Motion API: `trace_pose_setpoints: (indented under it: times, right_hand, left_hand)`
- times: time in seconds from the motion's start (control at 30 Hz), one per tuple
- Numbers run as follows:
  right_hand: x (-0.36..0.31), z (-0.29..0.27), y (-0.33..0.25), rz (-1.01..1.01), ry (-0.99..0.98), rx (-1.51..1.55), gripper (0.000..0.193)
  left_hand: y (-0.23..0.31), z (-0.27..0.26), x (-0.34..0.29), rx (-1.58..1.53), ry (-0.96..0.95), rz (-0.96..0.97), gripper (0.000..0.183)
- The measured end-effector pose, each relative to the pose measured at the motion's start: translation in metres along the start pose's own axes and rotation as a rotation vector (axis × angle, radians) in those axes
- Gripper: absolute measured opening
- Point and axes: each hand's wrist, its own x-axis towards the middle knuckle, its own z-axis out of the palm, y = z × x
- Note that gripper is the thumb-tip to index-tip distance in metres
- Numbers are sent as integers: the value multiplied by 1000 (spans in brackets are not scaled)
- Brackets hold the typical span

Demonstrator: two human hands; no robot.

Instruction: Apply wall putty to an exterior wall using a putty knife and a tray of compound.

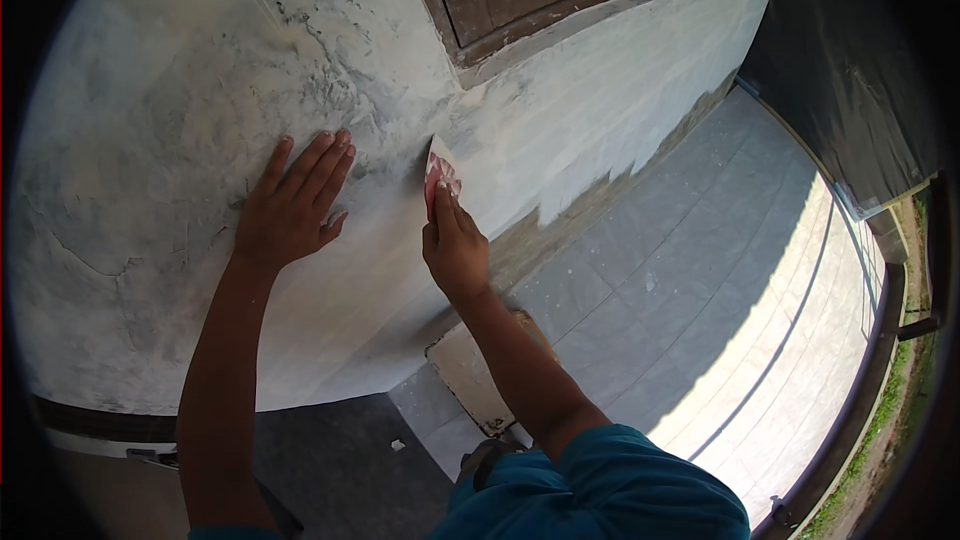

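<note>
In front of me stands a wall (190,120) with patchy white and grey plaster, cracked in places. My left hand (292,202) rests on it with the fingers spread, holding nothing. My right hand (457,248) grips a putty knife (440,168) whose reddish part is smeared with white. Its blade points up and lies at the wall, below the corner of a brown wooden window frame (462,25). Most of the handle is hidden in my fist.
Below my right forearm sits a pale, worn box-like block (470,375) on the floor. Grey floor tiles (640,270) run off to the right, partly sunlit. A dark sheet (840,90) hangs at the far right. Dark flooring (345,465) lies at the bottom, with a small white scrap (398,445).
</note>
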Motion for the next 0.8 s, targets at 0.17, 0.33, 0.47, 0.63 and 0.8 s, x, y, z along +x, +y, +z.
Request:
trace_pose_setpoints:
  times: [0.17,0.33,0.47,0.63,0.8]
  right_hand:
    - [50,-57,12,164,247,27,37]
    - [72,-7,-9,-166,175,-135,43]
    - [-12,-2,-15,-235,38,-9,44]
    - [44,-50,30,41,217,-46,40]
    - [105,-29,47,98,219,-100,47]
  left_hand:
    - [-3,0,1,26,9,6,74]
    - [1,1,6,7,34,7,71]
    - [-1,2,1,-13,11,1,72]
    - [-1,1,-1,13,28,-3,72]
    - [0,3,4,-10,47,1,72]
